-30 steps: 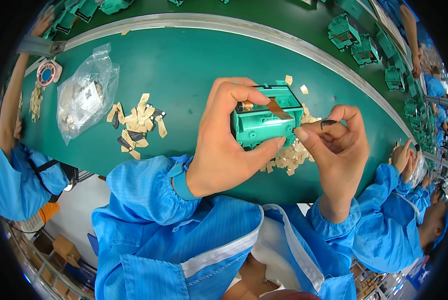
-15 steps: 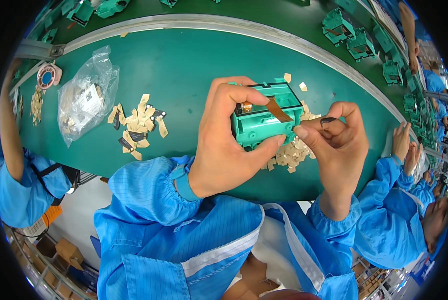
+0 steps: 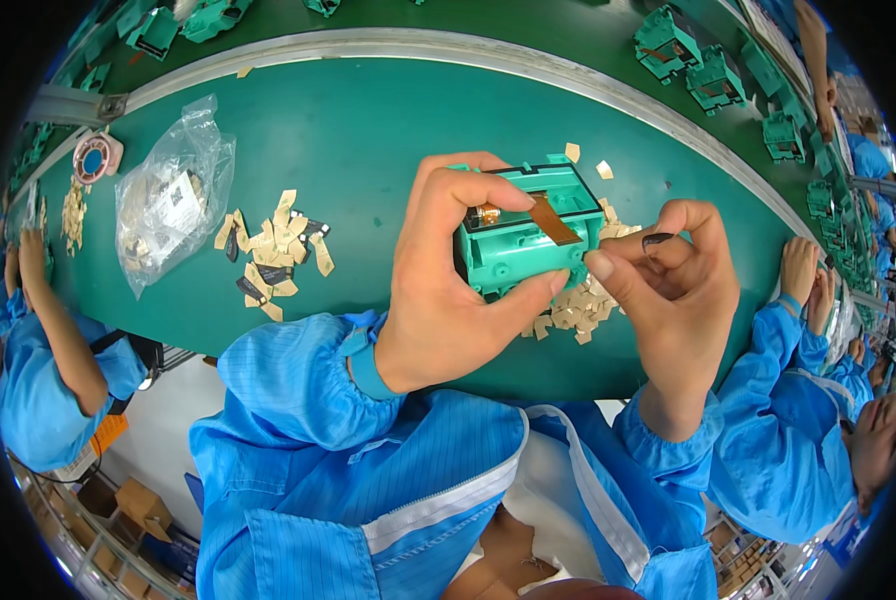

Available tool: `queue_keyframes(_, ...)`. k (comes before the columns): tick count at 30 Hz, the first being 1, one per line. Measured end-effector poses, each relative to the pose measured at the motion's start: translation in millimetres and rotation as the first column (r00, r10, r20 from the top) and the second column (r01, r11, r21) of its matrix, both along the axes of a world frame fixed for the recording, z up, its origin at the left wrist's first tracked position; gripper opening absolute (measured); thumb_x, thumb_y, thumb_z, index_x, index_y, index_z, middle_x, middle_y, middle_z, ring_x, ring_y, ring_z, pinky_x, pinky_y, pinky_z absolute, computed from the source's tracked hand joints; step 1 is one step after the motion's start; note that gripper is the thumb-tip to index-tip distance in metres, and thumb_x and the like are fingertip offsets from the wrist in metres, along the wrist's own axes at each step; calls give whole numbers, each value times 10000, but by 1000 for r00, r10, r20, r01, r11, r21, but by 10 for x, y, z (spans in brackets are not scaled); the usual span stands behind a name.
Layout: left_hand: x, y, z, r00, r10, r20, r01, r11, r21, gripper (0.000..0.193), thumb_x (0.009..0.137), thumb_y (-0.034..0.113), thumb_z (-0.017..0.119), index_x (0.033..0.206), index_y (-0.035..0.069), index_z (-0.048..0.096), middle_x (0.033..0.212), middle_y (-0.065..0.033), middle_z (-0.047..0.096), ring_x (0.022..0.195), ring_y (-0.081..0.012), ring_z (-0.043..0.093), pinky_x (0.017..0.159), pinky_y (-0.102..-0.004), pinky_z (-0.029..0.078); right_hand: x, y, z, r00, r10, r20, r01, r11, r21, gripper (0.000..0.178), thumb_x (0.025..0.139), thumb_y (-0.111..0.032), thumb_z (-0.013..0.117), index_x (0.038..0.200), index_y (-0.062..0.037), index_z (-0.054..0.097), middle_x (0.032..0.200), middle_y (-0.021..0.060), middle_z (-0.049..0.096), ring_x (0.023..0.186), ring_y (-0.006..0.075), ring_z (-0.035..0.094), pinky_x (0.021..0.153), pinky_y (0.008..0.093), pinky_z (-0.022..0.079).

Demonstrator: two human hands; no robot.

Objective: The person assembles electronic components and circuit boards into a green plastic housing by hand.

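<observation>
My left hand is wrapped round a green plastic housing, holding it tilted above the table. Its index finger presses on a brown flat ribbon cable that lies across the housing's open top, and its thumb braces the lower side. Inside the housing, part of a small copper-coloured component shows. At the housing's right end is my right hand, closed, thumb and a fingertip close to the corner. A small black strip sits between its curled fingers. Cream backing pieces lie heaped underneath.
Left on the green table are mixed cream and black pieces, a clear plastic bag and a tape roll. Beyond a metal rail, more green housings sit on a conveyor. Co-workers in blue sit on both sides.
My hands hold nearly the same pose; the housing has shifted slightly left. Housings on the conveyor have moved a little left. The left co-worker's arm has changed position.
</observation>
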State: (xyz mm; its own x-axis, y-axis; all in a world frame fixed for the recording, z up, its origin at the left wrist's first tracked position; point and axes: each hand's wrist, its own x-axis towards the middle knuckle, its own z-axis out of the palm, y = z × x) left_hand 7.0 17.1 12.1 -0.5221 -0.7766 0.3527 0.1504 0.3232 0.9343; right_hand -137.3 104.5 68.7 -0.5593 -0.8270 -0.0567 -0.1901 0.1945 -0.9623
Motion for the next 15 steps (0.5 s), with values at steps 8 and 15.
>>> queue_keyframes(8,7,-20,-22,999,-30,19,31,999,-14,572,658,47,790,1112,59,443,1162,-143,430,1064,-199,507,891,-317,451,-28,27,26,996,-1,89,-2,999,37,378,745,56,716,973,-36,429,760,86,664,735,103,642,664,218,525)
queue_keyframes(15,-1,16,-19,995,-40,-88,54,985,163,543,640,-5,766,1090,54,468,1105,-148,450,1109,-256,471,899,-342,413,-104,21,-30,979,77,190,-67,996,-56,438,735,83,706,1061,-8,428,830,119,654,787,155,645,713,255,537)
